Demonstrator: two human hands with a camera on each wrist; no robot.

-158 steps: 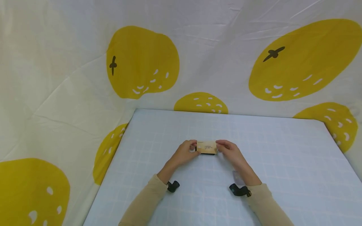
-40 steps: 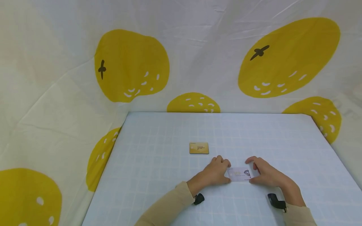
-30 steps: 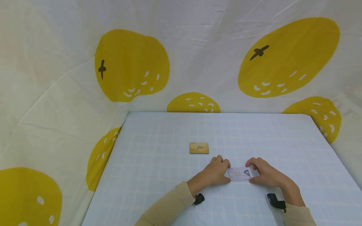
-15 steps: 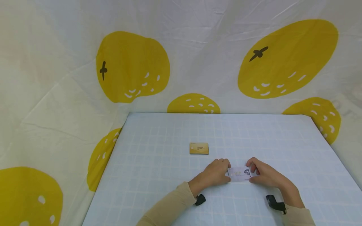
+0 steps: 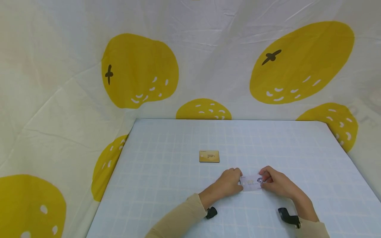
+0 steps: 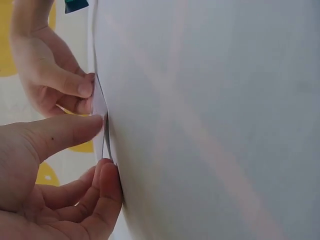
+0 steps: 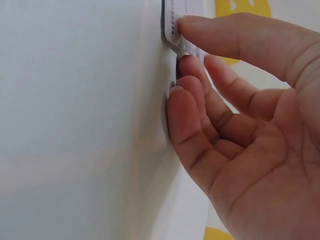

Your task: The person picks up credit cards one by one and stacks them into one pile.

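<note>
A pale lilac VIP card [image 5: 251, 182], printed with a dark emblem at its right end, is between my two hands just above the tablecloth. At its left end my left hand [image 5: 227, 182] holds the card's edges with thumb and fingers. My right hand [image 5: 278, 182] pinches the right end; in the right wrist view its thumb [image 7: 215, 32] lies on the printed face and a fingertip is underneath. A narrow gap shows under part of the card [image 6: 99, 100] in the left wrist view. Farther back, a gold card [image 5: 209, 156] with a dark lower edge lies flat, touched by neither hand.
A light blue checked cloth [image 5: 166, 185] covers the table. Behind and to the left hangs a white curtain [image 5: 214, 66] with big yellow fruit prints, meeting the table's far edge. Each wrist wears a small black camera [image 5: 287, 216].
Earlier both hands held the gold card; it now lies on the table, and the hands have moved right and nearer to the lilac card. Lately the right fingers have closed on its end.
</note>
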